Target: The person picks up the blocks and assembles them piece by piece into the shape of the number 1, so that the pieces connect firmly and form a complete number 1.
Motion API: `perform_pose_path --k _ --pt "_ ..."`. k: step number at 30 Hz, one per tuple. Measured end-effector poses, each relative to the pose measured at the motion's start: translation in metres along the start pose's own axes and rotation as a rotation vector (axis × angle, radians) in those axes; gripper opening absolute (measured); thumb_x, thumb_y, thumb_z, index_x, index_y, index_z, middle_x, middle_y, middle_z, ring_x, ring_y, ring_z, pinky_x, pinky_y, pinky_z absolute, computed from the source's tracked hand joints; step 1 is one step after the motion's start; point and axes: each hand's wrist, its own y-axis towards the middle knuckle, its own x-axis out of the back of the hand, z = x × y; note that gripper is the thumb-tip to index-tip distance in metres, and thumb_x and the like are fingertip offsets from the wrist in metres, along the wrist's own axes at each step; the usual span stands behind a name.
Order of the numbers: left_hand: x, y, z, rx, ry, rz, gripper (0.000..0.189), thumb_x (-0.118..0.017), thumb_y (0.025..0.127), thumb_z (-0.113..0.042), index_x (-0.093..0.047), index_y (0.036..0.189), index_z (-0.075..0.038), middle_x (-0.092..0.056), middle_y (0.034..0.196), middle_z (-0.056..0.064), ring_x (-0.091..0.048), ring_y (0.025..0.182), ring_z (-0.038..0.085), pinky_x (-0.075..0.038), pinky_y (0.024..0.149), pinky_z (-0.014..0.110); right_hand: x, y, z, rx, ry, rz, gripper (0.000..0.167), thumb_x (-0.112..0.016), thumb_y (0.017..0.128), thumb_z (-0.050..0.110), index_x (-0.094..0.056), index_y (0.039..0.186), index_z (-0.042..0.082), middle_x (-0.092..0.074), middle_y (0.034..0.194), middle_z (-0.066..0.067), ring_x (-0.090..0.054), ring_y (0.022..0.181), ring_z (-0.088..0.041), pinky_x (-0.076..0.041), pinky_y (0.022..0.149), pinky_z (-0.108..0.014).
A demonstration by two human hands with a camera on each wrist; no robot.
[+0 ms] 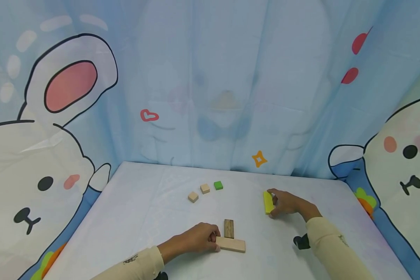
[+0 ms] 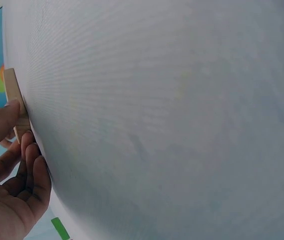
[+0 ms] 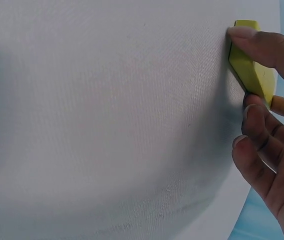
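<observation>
My left hand [image 1: 200, 238] pinches the left end of a pale wooden block [image 1: 231, 244] that lies crosswise near the table's front. A darker brown wooden block [image 1: 229, 228] stretches away from that block's far side, so the two make a T. Over at the right, my right hand [image 1: 286, 203] grips a yellow block [image 1: 268, 202] by its two ends. In the right wrist view the thumb lies on one end of the yellow block [image 3: 251, 70] and a finger on the other. The left wrist view shows the thumb and fingers around the pale block [image 2: 13, 92].
Toward the back of the white table [image 1: 154, 217] sit two small pale wooden cubes, a nearer cube [image 1: 193, 197] and a farther cube [image 1: 205, 188], with a green cube [image 1: 218, 185] beside them. A blue printed curtain [image 1: 217, 77] hangs behind the table.
</observation>
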Motion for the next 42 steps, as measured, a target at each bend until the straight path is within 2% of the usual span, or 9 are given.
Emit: perform_pose_path --k 9,18,26,34,42 --pt "0.0 0.001 0.001 -0.009 0.006 -0.002 0.026 -0.081 0.086 -0.021 -0.068 0.106 -0.01 -0.055 0.076 -0.014 -0.05 0.068 -0.003 -0.045 0.065 0.015 -0.002 -0.001 0.001 0.003 0.02 -0.015 0.101 -0.091 0.07 0.035 -0.036 0.148 0.002 -0.061 0.114 -0.012 -0.055 0.098 -0.026 -0.048 0.095 -0.053" --pt "-0.001 0.0 0.002 -0.022 0.009 -0.003 0.027 -0.08 0.087 -0.022 -0.068 0.108 -0.01 -0.055 0.077 -0.014 -0.05 0.068 -0.003 -0.045 0.066 0.015 0.003 -0.006 0.011 0.04 0.0 -0.029 0.1 -0.091 0.07 0.035 -0.037 0.147 0.001 -0.061 0.107 -0.008 -0.054 0.093 -0.022 -0.05 0.089 -0.047" --pt "0.0 -0.001 0.003 -0.027 0.003 0.001 0.028 -0.08 0.087 -0.022 -0.068 0.109 -0.009 -0.056 0.078 -0.013 -0.051 0.069 -0.003 -0.046 0.066 0.015 0.002 -0.005 0.019 0.034 0.002 -0.045 0.102 -0.091 0.071 0.032 -0.034 0.149 0.001 -0.06 0.107 -0.008 -0.054 0.094 -0.023 -0.049 0.095 -0.049" --pt "0.001 -0.001 0.002 -0.022 0.006 0.006 0.027 -0.08 0.087 -0.022 -0.067 0.108 -0.009 -0.056 0.077 -0.014 -0.05 0.068 -0.003 -0.046 0.066 0.015 -0.001 -0.004 0.025 0.018 0.027 -0.043 0.102 -0.092 0.07 0.032 -0.035 0.15 0.002 -0.06 0.108 -0.008 -0.053 0.096 -0.023 -0.049 0.094 -0.048" --pt "0.001 0.0 0.002 -0.028 0.013 0.005 0.025 -0.08 0.087 -0.022 -0.067 0.104 -0.011 -0.055 0.076 -0.014 -0.05 0.067 -0.003 -0.046 0.065 0.015 -0.004 -0.007 0.03 0.056 0.016 -0.063 0.102 -0.091 0.071 0.033 -0.036 0.15 0.001 -0.059 0.107 -0.006 -0.052 0.096 -0.022 -0.049 0.092 -0.047"
